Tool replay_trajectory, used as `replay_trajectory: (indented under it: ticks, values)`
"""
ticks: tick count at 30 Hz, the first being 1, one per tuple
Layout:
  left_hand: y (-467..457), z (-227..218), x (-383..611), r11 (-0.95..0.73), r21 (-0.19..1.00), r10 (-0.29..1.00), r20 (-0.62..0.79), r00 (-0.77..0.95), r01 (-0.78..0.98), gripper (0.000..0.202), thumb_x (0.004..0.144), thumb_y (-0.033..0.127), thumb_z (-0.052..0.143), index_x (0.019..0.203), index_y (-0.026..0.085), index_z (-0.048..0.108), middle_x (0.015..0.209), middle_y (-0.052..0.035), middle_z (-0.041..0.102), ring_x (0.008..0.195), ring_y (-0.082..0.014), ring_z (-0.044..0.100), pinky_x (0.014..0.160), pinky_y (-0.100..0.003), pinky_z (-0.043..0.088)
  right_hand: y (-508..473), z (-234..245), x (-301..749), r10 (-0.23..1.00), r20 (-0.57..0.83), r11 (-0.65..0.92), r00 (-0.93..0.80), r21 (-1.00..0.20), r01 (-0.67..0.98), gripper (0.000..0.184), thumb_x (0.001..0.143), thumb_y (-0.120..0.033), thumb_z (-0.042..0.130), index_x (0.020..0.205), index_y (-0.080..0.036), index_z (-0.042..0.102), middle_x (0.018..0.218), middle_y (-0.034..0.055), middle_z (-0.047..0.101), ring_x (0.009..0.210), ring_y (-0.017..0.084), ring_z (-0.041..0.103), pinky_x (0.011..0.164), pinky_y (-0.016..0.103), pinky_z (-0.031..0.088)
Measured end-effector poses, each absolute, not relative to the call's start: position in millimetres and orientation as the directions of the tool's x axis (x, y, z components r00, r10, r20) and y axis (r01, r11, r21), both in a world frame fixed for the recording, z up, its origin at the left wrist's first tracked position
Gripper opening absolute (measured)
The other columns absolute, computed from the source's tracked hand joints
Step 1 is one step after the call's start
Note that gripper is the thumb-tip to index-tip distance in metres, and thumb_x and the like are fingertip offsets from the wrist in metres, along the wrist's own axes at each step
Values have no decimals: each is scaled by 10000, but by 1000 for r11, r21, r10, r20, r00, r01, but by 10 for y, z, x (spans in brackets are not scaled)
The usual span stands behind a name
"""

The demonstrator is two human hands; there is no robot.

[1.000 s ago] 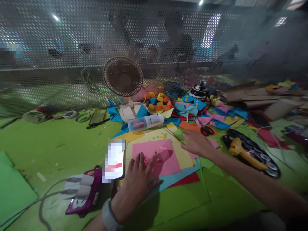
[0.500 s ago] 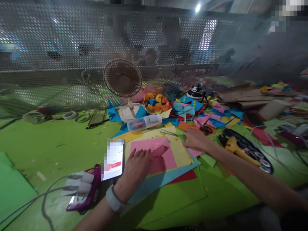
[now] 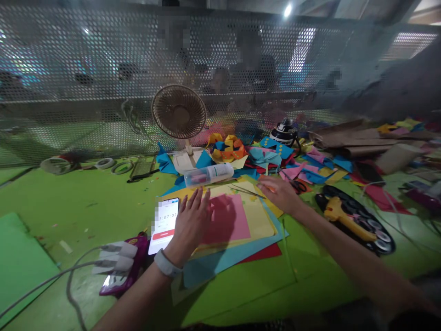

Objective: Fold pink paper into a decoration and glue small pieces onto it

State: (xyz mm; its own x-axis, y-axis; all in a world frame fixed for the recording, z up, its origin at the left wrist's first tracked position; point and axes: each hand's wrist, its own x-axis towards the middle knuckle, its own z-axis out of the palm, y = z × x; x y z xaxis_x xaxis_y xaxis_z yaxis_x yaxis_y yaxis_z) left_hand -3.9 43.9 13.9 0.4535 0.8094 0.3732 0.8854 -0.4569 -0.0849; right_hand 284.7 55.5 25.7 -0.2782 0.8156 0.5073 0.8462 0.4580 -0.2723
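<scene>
My left hand (image 3: 191, 220) lies flat with fingers stretched out on the left edge of a pink paper sheet (image 3: 229, 219). The pink sheet tops a stack of yellow (image 3: 258, 216), blue (image 3: 220, 259) and red sheets on the green table (image 3: 86, 207). My right hand (image 3: 280, 193) rests palm down at the stack's far right corner, fingers extended over an orange paper scrap, close to metal tweezers (image 3: 246, 191) and black-handled scissors (image 3: 299, 186). A lit phone (image 3: 164, 224) lies just left of my left hand.
A small fan (image 3: 179, 112), a plastic bottle (image 3: 208, 174) and a heap of folded coloured papers (image 3: 241, 151) stand behind the stack. A yellow glue gun (image 3: 347, 220) lies on a black tray at right. A purple power strip (image 3: 124, 269) with cables sits front left. A perforated screen (image 3: 86, 69) closes the back, with people behind it.
My left hand slid forward along the pink sheet's left edge. The small folded pink piece seen on the sheet earlier is no longer visible. My right hand shifted slightly away from me.
</scene>
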Motion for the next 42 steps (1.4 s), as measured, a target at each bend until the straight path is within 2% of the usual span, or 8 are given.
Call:
replay_trajectory:
  ticks: [4,8,12,20,23,27,36,42]
  values:
    - [183,318,1,-639,-122,628,487,606,760,506,884,307,446,1351,148,331,1431,-129,323,1323,-251,275,1069,-433,248,303,166,2452,713,456,639,-532,-110,761,224,883,-194,446,1000,-187,637,1004,80,654,938,200,572,868,370,411]
    - [-6,276,-28,-808,-166,458,426,780,565,242,891,184,436,1101,168,556,1189,-74,582,1137,-221,492,1017,-401,330,60,17,2098,625,402,739,-669,-31,673,205,854,-143,469,995,-153,617,991,101,644,945,204,564,922,404,380]
    - [-51,174,-196,-814,-107,505,355,787,570,180,892,152,422,929,157,598,904,-43,649,875,-193,578,868,-379,441,-6,-57,2051,612,325,769,-722,-28,639,195,853,-147,490,1009,-160,607,990,99,643,976,204,564,911,397,401]
    - [-150,165,-429,-747,-20,663,47,747,664,157,837,95,469,937,149,577,872,-69,609,823,-203,553,686,-326,464,-68,-194,2295,606,377,771,-700,-60,634,256,869,-279,523,1077,-152,600,1084,100,641,1007,216,574,906,401,448]
    - [-134,170,-407,-735,-24,678,-11,735,678,123,836,98,468,868,147,576,856,-69,600,770,-200,541,642,-319,449,-77,-205,2298,587,418,776,-693,-49,628,192,884,-248,497,999,-174,631,1100,98,639,1015,204,576,927,406,437]
    - [-86,149,-384,-727,3,686,37,726,687,144,863,143,448,814,156,583,790,-56,586,730,-188,530,616,-303,435,-53,-202,2289,565,446,780,-694,-15,625,169,880,-215,496,877,-193,664,1104,97,639,995,207,585,915,425,439]
    - [13,35,-324,-694,325,710,162,685,643,150,876,264,498,897,200,632,802,-29,597,771,-157,544,684,-292,436,-137,-214,2269,574,491,778,-655,-79,623,158,866,-240,525,934,-187,658,977,74,662,937,193,572,880,384,437]
    - [9,-8,-340,-694,308,715,183,675,651,146,880,258,491,885,206,627,820,-28,610,791,-165,547,703,-313,424,-178,-243,2290,587,421,771,-691,-32,635,177,854,-133,496,930,-195,644,909,75,627,844,193,536,807,379,411]
